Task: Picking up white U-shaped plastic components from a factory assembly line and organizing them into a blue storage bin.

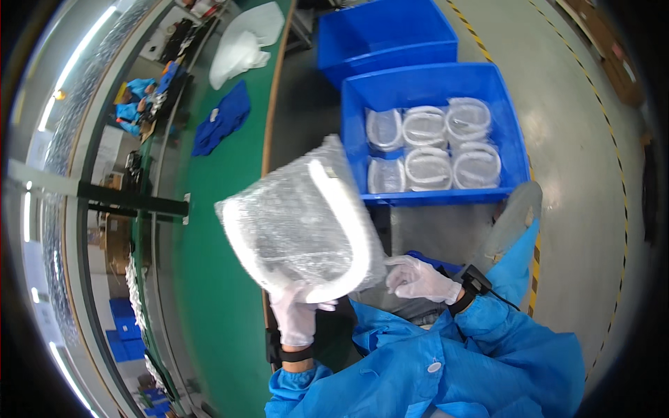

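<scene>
A white U-shaped piece (348, 230) sits inside a clear bubble-wrap bag (293, 216), tilted in front of me over the table's edge. My left hand (296, 317), in a white glove, grips the curved lower end of this bundle, its thumb on the near side. At the bag's lower right edge is my gloved right hand (424, 280). Its index finger stretches toward the bag while the other fingers bend loosely; I see nothing held in it. Whether the fingertip touches the bag I cannot tell.
A blue bin (435, 196) beyond my right hand contains several similar wrapped pieces (425, 169). Behind it stands another blue bin (387, 52). Along the left runs a green-topped table (223, 279) with a blue cloth (223, 120) and white plastic bags (244, 45).
</scene>
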`<state>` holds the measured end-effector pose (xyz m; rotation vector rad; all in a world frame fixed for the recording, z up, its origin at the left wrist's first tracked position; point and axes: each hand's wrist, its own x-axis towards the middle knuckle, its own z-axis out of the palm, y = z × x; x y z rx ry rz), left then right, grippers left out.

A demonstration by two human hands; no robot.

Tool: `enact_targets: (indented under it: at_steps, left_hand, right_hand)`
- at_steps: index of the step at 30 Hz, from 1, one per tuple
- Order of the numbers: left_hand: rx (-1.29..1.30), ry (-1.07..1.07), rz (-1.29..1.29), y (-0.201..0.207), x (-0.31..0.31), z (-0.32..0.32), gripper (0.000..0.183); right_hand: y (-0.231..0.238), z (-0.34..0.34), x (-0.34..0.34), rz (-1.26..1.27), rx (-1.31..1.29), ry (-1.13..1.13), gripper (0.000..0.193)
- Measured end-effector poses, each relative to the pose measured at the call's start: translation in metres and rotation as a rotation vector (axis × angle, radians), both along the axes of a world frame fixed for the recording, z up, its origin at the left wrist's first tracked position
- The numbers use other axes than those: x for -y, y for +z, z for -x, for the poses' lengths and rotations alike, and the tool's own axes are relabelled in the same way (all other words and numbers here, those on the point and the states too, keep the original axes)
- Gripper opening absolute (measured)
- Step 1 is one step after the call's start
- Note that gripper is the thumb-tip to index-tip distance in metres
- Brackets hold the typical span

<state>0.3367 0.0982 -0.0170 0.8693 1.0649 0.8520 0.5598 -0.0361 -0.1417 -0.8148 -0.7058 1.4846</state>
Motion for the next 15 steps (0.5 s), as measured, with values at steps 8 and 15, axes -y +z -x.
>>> enact_targets:
  at_steps: [8,15]
  left_hand:
    - [0.078,0.428,-0.150,0.026,-0.049,0.110,0.017]
    - [0.412,0.661,0.017,0.012,-0.082,0.203,0.022]
  right_hand:
    - [-0.112,-0.031,0.003,0.549,0.441,0.101,0.053]
    - [-0.124,-0.034,0.003,0.694,0.099,-0.132,0.039]
